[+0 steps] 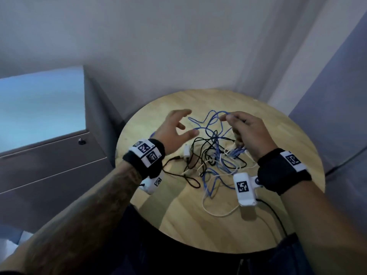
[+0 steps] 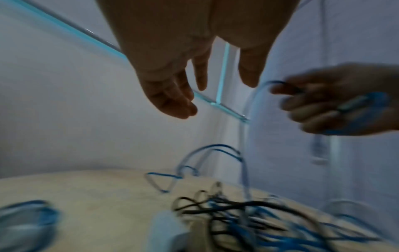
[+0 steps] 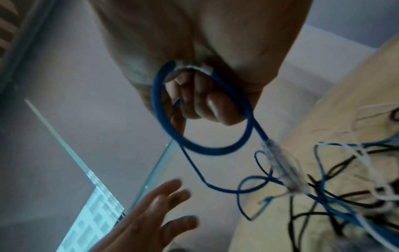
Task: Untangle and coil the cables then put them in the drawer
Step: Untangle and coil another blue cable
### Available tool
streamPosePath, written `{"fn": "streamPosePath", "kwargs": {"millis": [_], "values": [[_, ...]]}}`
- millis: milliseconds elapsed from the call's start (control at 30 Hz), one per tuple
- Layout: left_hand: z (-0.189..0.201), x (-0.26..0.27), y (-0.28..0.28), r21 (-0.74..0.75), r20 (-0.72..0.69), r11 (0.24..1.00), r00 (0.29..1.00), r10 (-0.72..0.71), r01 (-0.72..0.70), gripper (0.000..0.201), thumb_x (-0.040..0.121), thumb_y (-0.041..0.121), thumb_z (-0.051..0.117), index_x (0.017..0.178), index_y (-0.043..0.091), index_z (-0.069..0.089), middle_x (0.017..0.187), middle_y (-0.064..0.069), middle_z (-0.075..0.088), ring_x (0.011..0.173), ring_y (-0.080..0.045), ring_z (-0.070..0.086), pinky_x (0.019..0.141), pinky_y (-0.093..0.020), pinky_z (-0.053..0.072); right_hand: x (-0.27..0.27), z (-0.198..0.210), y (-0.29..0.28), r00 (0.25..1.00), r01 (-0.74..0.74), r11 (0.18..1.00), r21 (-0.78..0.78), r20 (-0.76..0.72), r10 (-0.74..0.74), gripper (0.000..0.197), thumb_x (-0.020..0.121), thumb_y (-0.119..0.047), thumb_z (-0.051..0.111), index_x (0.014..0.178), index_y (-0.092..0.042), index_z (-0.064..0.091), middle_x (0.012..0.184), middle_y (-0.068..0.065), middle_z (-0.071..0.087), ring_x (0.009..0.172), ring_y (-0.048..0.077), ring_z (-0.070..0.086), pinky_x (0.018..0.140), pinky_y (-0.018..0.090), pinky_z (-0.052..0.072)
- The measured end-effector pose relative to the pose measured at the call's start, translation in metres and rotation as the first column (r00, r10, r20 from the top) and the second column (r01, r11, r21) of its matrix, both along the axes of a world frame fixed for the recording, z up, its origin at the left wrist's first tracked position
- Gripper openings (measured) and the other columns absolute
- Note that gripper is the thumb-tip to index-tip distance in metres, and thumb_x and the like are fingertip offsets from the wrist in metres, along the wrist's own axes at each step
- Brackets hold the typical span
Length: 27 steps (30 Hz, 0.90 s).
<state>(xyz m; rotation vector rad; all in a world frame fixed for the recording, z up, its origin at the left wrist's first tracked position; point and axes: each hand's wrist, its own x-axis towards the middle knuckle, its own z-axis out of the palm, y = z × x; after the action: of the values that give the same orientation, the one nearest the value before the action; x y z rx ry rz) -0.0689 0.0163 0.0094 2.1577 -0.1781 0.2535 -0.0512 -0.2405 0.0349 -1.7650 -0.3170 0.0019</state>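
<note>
A tangle of blue, black and white cables (image 1: pixel 213 155) lies on the round wooden table (image 1: pixel 278 135). My right hand (image 1: pixel 246 130) is raised above the tangle, its fingers curled round a small coil of the blue cable (image 3: pixel 200 136); a clear plug (image 3: pixel 285 170) hangs from the coil. My left hand (image 1: pixel 176 130) hovers to the left of it with fingers spread, holding nothing. In the left wrist view the left hand (image 2: pixel 194 76) is empty and the right hand (image 2: pixel 336 105) grips blue loops. A white adapter (image 1: pixel 186 151) sits in the pile.
A grey drawer cabinet (image 1: pixel 49 161) with a keyhole lock (image 1: pixel 81 141) stands left of the table, its drawers closed. White walls enclose the corner behind the table. A black cable (image 1: pixel 276 217) trails off the table's near right edge.
</note>
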Motion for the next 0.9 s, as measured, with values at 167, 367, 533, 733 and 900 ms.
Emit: {"fn": "streamPosePath", "kwargs": {"millis": [167, 367, 533, 733, 900], "values": [[-0.017, 0.022, -0.060, -0.009, -0.100, 0.975, 0.970, -0.222, 0.222, 0.014, 0.098, 0.029, 0.073, 0.111, 0.025, 0.074, 0.107, 0.005, 0.071, 0.084, -0.012, 0.065, 0.085, -0.032, 0.053, -0.002, 0.023, -0.002, 0.988, -0.128, 0.937, 0.324, -0.040, 0.149, 0.030, 0.111, -0.023, 0.050, 0.119, -0.003, 0.070, 0.066, -0.002, 0.022, 0.051, 0.011, 0.017, 0.047, 0.026, 0.015], [-0.055, 0.039, -0.046, 0.007, -0.152, 0.992, 0.980, -0.126, 0.128, 0.009, 0.100, 0.025, 0.071, 0.101, 0.022, 0.078, 0.110, 0.006, 0.070, 0.094, -0.015, 0.066, 0.094, -0.038, 0.054, 0.009, 0.033, -0.033, 0.998, 0.023, 0.840, 0.543, -0.068, 0.017, 0.034, 0.111, -0.026, 0.048, 0.123, 0.002, 0.066, 0.066, -0.003, 0.029, 0.050, 0.010, 0.018, 0.044, 0.025, 0.017], [-0.024, 0.044, -0.047, -0.163, 0.039, 0.987, 0.999, 0.017, -0.011, 0.014, 0.103, 0.022, 0.067, 0.105, 0.018, 0.080, 0.108, 0.004, 0.068, 0.082, -0.015, 0.065, 0.079, -0.036, 0.056, 0.013, 0.011, -0.043, 0.974, 0.223, 0.968, 0.114, 0.009, -0.225, 0.027, 0.110, -0.029, 0.051, 0.101, -0.013, 0.071, 0.064, 0.000, 0.040, 0.051, 0.012, 0.028, 0.049, 0.026, 0.022], [0.020, 0.032, -0.060, -0.654, 0.040, 0.749, 0.994, -0.103, 0.104, 0.023, 0.107, 0.017, 0.060, 0.110, -0.001, 0.074, 0.091, -0.016, 0.072, 0.073, -0.024, 0.066, 0.062, -0.033, 0.054, 0.004, -0.007, -0.013, 0.997, 0.007, 0.979, -0.205, 0.078, 0.009, 0.026, 0.096, -0.035, 0.080, 0.115, -0.023, 0.068, 0.063, -0.004, 0.043, 0.056, 0.015, 0.041, 0.058, 0.034, 0.031], [0.029, 0.028, -0.059, -0.802, 0.066, 0.552, 0.953, -0.296, 0.227, 0.025, 0.110, 0.018, 0.051, 0.115, 0.002, 0.070, 0.094, -0.009, 0.069, 0.075, -0.019, 0.064, 0.067, -0.031, 0.053, 0.000, -0.010, 0.008, 0.996, -0.056, 0.979, -0.198, 0.061, 0.070, 0.011, 0.100, -0.032, 0.075, 0.098, -0.021, 0.072, 0.060, 0.000, 0.048, 0.057, 0.017, 0.041, 0.060, 0.034, 0.033]]}}
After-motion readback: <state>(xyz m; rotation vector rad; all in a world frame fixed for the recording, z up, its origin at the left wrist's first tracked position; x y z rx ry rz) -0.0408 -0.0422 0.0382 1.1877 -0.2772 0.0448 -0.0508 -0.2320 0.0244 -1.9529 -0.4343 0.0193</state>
